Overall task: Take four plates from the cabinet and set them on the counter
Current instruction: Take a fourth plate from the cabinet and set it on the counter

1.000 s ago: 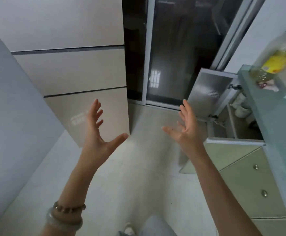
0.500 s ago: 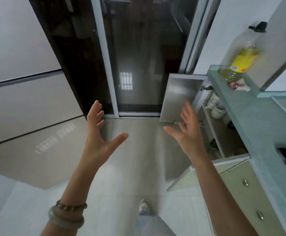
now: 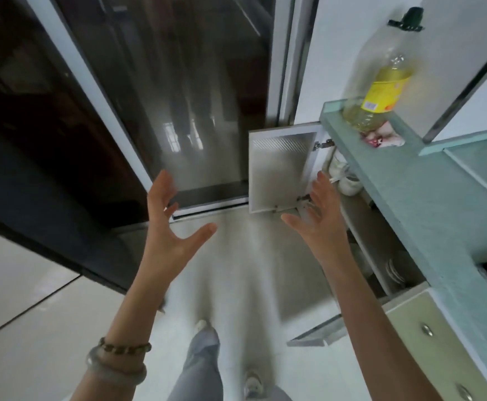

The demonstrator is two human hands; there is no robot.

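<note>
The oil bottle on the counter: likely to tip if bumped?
Probably. The oil bottle is tall and stands near the counter corner. It looks under half full, so likely light; the low oil may steady it somewhat.

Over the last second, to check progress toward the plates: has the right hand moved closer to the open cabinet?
Yes. The right hand now overlaps the open cabinet door; earlier it was left of it.

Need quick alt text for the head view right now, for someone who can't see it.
Both hands, left and right, are raised open and empty near the open cabinet under the counter. Plates show inside; an oil bottle stands on the counter.
</note>
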